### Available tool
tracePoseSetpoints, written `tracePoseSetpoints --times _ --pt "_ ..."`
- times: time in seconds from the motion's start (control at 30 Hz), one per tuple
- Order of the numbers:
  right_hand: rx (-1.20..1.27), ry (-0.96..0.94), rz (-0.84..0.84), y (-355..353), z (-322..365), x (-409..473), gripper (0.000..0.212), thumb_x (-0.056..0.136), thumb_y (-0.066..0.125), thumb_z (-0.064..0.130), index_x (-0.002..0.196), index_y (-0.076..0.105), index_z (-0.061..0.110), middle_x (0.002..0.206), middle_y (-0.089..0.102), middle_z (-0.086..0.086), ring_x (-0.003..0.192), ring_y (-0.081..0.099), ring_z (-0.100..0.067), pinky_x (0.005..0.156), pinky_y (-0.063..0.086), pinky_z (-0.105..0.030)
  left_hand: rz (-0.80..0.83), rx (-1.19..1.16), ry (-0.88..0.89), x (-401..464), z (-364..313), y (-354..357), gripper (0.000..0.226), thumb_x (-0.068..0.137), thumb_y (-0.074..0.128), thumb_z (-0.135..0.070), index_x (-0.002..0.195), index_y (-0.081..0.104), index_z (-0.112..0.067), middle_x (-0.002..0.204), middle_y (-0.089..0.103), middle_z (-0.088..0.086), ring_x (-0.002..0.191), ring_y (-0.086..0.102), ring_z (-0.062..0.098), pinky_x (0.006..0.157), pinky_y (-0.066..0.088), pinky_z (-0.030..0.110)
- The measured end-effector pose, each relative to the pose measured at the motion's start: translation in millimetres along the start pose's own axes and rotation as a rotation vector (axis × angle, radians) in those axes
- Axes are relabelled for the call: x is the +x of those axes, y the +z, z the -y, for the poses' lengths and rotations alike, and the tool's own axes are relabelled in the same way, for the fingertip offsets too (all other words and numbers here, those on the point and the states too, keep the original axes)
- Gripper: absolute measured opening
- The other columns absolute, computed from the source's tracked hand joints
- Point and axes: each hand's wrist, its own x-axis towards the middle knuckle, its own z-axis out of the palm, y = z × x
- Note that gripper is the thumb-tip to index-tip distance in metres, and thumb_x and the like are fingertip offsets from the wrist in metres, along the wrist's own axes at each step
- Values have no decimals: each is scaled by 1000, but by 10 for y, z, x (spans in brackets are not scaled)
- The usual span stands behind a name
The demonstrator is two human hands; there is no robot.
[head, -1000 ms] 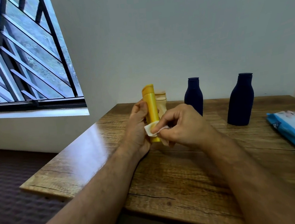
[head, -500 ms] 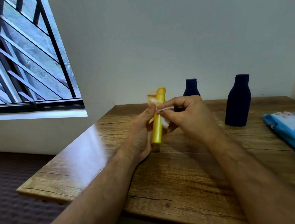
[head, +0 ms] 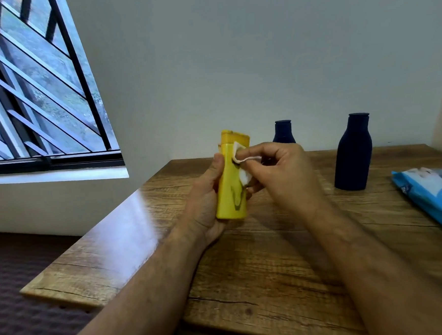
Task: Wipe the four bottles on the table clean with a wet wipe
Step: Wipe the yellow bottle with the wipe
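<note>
My left hand (head: 204, 203) grips a flat yellow bottle (head: 232, 190), held upright above the wooden table (head: 274, 255) with its broad face toward me. My right hand (head: 281, 173) pinches a small white wet wipe (head: 242, 165) and presses it against the bottle's upper right side, just below the cap. Two dark blue bottles stand at the back: a small one (head: 283, 132), partly hidden behind my right hand, and a larger one (head: 352, 154) to its right. The beige bottle seen earlier is hidden behind the yellow one.
A blue wet-wipe pack (head: 438, 192) lies at the table's right edge. A barred window (head: 31, 89) fills the upper left, and a plain wall stands behind the table. Dark carpet (head: 21, 302) lies beyond the table's left edge.
The yellow bottle has turned from its narrow side to its broad face. The wipe has gone from the bottle's lower part up to near the cap.
</note>
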Motion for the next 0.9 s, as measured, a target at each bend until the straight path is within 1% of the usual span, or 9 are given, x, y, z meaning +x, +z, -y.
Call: tracePoseSetpoints --times 0.07,0.2,0.27,0.33,0.47,0.6,0.67,0.77,0.9 --pt "-22 4 -17 -15 -22 13 14 88 69 6 93 79 14 81 74 -1 60 70 -14 52 58 -28 -39 18 8 0 7 6 48 102 44 -43 114 72 -5 115 73 18 100 72 26 90 58 40" --pt "-11 105 238 -42 20 -22 11 84 72 4 87 79 12 75 73 -2 53 66 -17 49 56 -30 -165 27 28 32 -29 -26 51 105 37 -43 113 67 -2 102 74 20 84 75 26 68 63 39" --pt "176 131 212 -57 56 -14 12 85 70 0 88 77 10 72 71 -6 51 63 -22 46 56 -30 -228 74 84 52 -42 -52 48 105 40 -41 117 65 -2 104 74 19 82 74 26 65 62 39" --pt "289 114 124 -84 72 14 14 86 68 0 90 76 11 77 71 -9 52 61 -24 47 56 -30 -242 87 119 56 -46 -59 48 103 44 -42 121 64 -2 108 73 19 89 73 27 71 62 39" --pt "208 64 87 -44 55 20 17 86 71 6 100 76 15 77 71 -4 55 62 -23 51 59 -31 -117 158 101 40 -34 -42 63 97 46 -50 134 57 0 126 67 24 104 69 31 84 60 40" --pt "19 11 186 -4 18 -21 14 85 73 6 93 79 14 75 74 -2 54 66 -20 54 59 -31 -182 106 102 55 -30 -76 60 98 47 -46 127 57 5 99 74 19 82 74 27 66 61 37" --pt "-46 48 317 2 13 -43 14 84 73 3 89 80 14 78 74 -2 58 69 -18 54 58 -29 -245 37 131 72 -35 -104 51 98 50 -45 126 57 -3 93 72 14 73 73 24 59 59 37" --pt "-104 72 428 1 24 -57 13 83 73 2 85 80 13 80 74 -3 63 70 -19 55 58 -28 -263 64 194 104 -37 -136 35 103 48 -37 135 55 -25 102 68 11 75 69 18 61 57 34" --pt "-44 15 199 -17 29 -36 14 86 71 6 92 79 15 82 74 -3 66 71 -21 55 60 -32 -120 162 145 63 17 -82 33 107 42 -30 138 54 -30 113 72 9 84 73 17 61 58 31"
